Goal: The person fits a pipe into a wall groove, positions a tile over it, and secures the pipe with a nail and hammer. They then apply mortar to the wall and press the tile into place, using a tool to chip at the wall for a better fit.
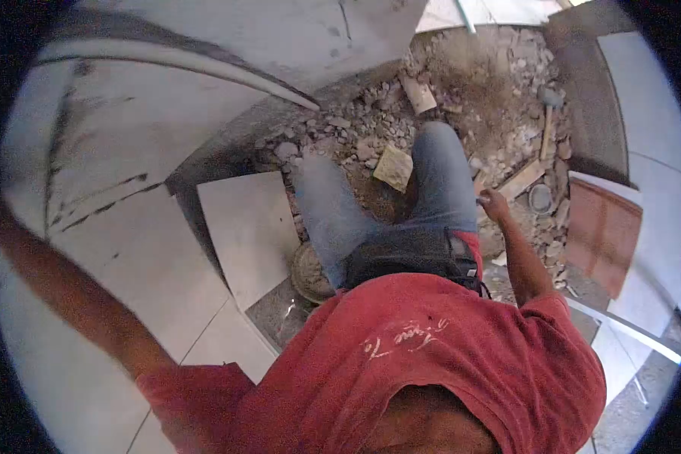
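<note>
My right hand is closed in a fist beside my right knee. A small greyish end of something shows at its thumb side, but I cannot make out what it is. Near that hand are a wooden board piece and a small round grey container. My left arm stretches far out to the left, and its hand is lost in the dark rim of the view. Between my legs a yellowish, rough square block rests on the dirt.
Rubble covers the ground ahead, with a hammer at its right side. A loose white tile and a bucket of mortar are at left. Reddish tiles and a long white bar lie right.
</note>
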`<state>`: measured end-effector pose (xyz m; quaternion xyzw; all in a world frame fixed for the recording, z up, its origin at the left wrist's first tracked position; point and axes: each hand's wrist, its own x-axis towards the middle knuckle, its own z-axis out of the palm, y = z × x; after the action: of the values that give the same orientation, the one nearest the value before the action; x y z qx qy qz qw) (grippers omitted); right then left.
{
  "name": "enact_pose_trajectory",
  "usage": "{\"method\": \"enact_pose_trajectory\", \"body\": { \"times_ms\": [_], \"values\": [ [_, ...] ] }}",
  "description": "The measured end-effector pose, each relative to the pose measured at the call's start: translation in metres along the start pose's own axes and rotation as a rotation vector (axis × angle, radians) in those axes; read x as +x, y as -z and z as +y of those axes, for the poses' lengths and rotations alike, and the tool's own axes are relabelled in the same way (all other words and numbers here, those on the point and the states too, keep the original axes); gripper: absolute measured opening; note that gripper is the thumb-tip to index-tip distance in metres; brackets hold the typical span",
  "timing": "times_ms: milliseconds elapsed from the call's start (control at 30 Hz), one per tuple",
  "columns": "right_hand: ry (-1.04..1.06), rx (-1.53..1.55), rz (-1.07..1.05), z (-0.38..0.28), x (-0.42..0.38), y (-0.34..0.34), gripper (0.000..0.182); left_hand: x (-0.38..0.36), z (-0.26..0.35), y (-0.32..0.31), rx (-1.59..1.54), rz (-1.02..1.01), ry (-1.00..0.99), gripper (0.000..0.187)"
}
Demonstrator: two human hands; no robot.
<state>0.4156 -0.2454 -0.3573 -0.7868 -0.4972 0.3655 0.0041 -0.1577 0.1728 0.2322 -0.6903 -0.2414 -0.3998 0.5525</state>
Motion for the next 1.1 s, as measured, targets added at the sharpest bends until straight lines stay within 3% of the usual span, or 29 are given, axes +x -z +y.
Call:
{"method": "enact_pose_trajectory", "body": {
  "times_ms": [100, 133, 200, 267, 333, 400, 500, 567, 667, 733, 800, 867, 900, 933, 967, 1033, 1067, 1100],
  "values": [
    [0.108, 0.014, 0.078, -0.033, -0.029, 0.1, 0.031, -0.01, -0.003, 0.024, -0.006, -0.147, 0.092, 0.034],
    [0.031, -0.065, 0.106, -0.064, -0.047, 0.14, 0.031, -0.01, 0.0, 0.035, -0.032, -0.223, 0.152, 0.034],
    [0.033, 0.006, 0.136, -0.08, -0.076, 0.186, 0.031, 0.001, 0.019, 0.071, -0.228, -0.349, 0.398, 0.033],
    [0.066, 0.146, 0.193, -0.09, -0.102, 0.223, 0.031, 0.037, 0.048, 0.104, -0.823, -0.072, 0.892, 0.031],
    [0.086, 0.078, 0.145, -0.115, -0.139, 0.259, 0.031, 0.09, 0.068, 0.156, -1.16, 0.142, 1.342, 0.031],
    [0.085, -0.008, 0.071, -0.134, -0.18, 0.28, 0.031, 0.172, 0.067, 0.184, -1.528, 0.196, 1.434, 0.027],
    [0.136, -0.226, -0.045, -0.086, -0.187, 0.243, 0.033, 0.283, 0.052, 0.191, -2.056, 0.019, 1.376, 0.026],
    [0.097, -0.141, -0.239, -0.14, -0.225, 0.289, 0.037, 0.321, 0.048, 0.184, -2.236, -0.15, 1.233, 0.026],
    [0.296, -0.182, 0.01, -0.13, -0.12, 0.331, 0.038, 0.367, 0.058, 0.188, -2.455, -0.315, 0.905, 0.026],
    [0.401, -0.158, 0.036, -0.094, -0.148, 0.279, 0.04, 0.383, 0.065, 0.196, -2.555, -0.413, 0.806, 0.027],
    [0.154, -0.153, 0.029, -0.15, -0.159, 0.323, 0.038, 0.391, 0.074, 0.198, -2.625, -0.424, 0.687, 0.028],
    [0.124, 0.045, 0.062, -0.206, -0.188, 0.368, 0.041, 0.391, 0.072, 0.193, -2.672, -0.427, 0.606, 0.029],
    [0.118, 0.033, 0.076, -0.205, -0.183, 0.38, 0.041, 0.388, 0.074, 0.194, -2.68, -0.435, 0.587, 0.029],
    [0.135, 0.177, 0.087, -0.182, -0.178, 0.439, 0.041, 0.392, 0.076, 0.192, -2.69, -0.403, 0.582, 0.03],
    [0.156, 0.39, 0.128, -0.187, -0.172, 0.45, 0.042, 0.382, 0.072, 0.195, -2.724, -0.381, 0.519, 0.031],
    [0.117, 0.969, 0.036, -0.185, -0.207, 0.352, 0.044, 0.381, 0.082, 0.195, -2.781, -0.532, 0.516, 0.032],
    [0.216, 0.535, 0.167, -0.167, -0.223, 0.319, 0.039, 0.375, 0.089, 0.192, -2.796, -0.578, 0.546, 0.033],
    [0.363, 0.06, 0.349, -0.175, -0.206, 0.33, 0.034, 0.364, 0.095, 0.183, -2.785, -0.63, 0.541, 0.034]
  ]
}}
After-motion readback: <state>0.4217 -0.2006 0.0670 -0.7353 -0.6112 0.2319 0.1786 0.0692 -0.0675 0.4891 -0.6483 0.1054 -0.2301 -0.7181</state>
